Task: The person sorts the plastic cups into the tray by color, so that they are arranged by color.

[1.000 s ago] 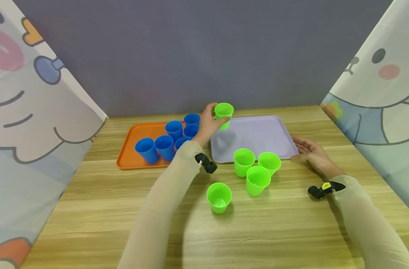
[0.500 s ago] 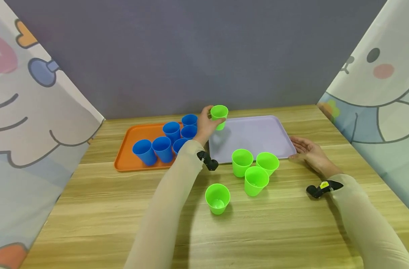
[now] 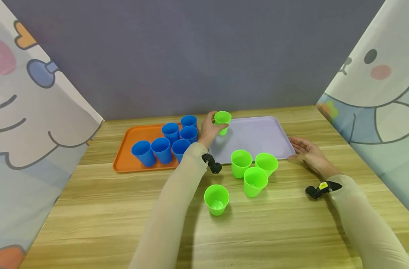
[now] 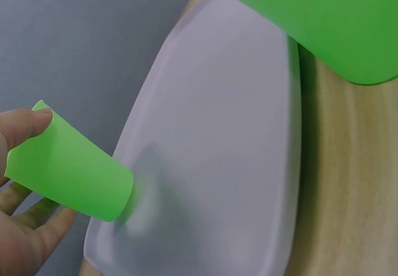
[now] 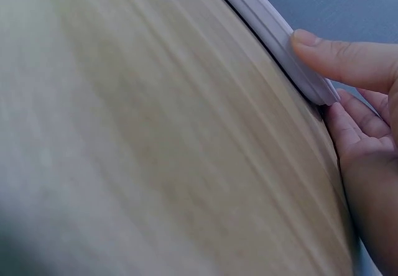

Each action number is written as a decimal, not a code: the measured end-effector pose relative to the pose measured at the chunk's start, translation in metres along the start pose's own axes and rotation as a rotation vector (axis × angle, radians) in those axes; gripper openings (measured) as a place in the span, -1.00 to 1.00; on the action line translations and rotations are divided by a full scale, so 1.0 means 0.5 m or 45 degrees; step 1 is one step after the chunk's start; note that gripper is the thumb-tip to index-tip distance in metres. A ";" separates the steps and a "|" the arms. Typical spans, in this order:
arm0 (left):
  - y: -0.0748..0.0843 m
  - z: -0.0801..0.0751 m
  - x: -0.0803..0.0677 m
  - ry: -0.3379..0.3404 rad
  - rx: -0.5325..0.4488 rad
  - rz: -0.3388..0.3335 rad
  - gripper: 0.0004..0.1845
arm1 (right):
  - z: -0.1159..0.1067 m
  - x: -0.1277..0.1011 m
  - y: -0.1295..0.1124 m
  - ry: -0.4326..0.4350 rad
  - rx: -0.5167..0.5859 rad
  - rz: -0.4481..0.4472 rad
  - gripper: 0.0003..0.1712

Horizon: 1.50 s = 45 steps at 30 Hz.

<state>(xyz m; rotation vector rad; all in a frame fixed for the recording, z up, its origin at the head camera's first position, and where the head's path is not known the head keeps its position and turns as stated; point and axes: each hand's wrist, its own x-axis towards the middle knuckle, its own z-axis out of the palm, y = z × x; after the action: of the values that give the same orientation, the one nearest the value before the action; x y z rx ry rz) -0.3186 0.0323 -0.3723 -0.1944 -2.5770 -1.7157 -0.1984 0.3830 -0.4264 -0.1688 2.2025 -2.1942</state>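
Note:
In the head view my left hand (image 3: 209,130) grips a green cup (image 3: 222,122) by its sides, thumb in front, over the back left corner of the pale purple tray (image 3: 254,136). From the left wrist view, the cup's base (image 4: 121,201) is at or just above the tray surface; whether they touch I cannot tell. My right hand (image 3: 308,155) rests against the tray's front right corner with fingers extended. Its thumb (image 5: 329,52) touches the rim in the right wrist view. Several more green cups (image 3: 255,181) stand upright in front of the tray.
Left of the purple tray lies an orange tray (image 3: 123,158) with several blue cups (image 3: 161,149) on its right part. A lone green cup (image 3: 216,200) stands nearer on the wooden table (image 3: 100,224). A grey wall (image 3: 204,56) rises behind.
My left hand has lowered the green cup slightly toward the purple tray's back left area. The right hand stays at the tray corner. The head view has shifted a little.

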 end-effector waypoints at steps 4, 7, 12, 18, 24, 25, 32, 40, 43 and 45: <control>-0.008 0.005 0.001 0.024 0.013 -0.035 -0.28 | 0.000 0.000 0.000 -0.002 0.007 -0.004 -0.04; -0.011 0.006 0.003 0.042 0.042 -0.066 -0.28 | 0.001 0.001 0.000 -0.001 -0.001 -0.005 -0.05; -0.012 0.005 0.006 0.057 0.064 -0.092 -0.28 | 0.002 0.002 -0.001 0.004 -0.032 0.000 -0.03; -0.014 0.007 0.007 0.060 0.051 -0.112 -0.28 | 0.002 0.001 -0.002 -0.003 -0.028 -0.009 -0.02; -0.017 0.008 0.008 0.059 0.061 -0.109 -0.27 | 0.003 0.000 0.001 0.000 0.008 -0.019 -0.06; -0.017 0.008 0.008 0.059 0.067 -0.108 -0.27 | 0.003 -0.001 -0.001 0.001 0.011 -0.018 -0.06; -0.014 0.005 0.008 0.052 0.066 -0.110 -0.22 | 0.002 0.003 -0.001 -0.001 -0.040 -0.008 -0.06; 0.006 -0.005 -0.001 0.034 0.026 -0.088 -0.10 | 0.000 0.003 0.002 -0.001 0.002 -0.021 -0.05; 0.015 -0.009 -0.003 0.045 -0.022 -0.074 -0.09 | -0.001 0.003 0.002 -0.003 0.001 -0.019 -0.04; 0.021 -0.012 -0.004 0.046 -0.058 -0.064 -0.08 | -0.001 0.003 0.002 0.001 -0.007 -0.012 -0.03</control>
<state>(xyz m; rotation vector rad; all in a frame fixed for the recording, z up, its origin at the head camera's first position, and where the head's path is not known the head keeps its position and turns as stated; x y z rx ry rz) -0.3156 0.0308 -0.3606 -0.1002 -2.5398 -1.7786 -0.2000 0.3834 -0.4276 -0.1795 2.2128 -2.1934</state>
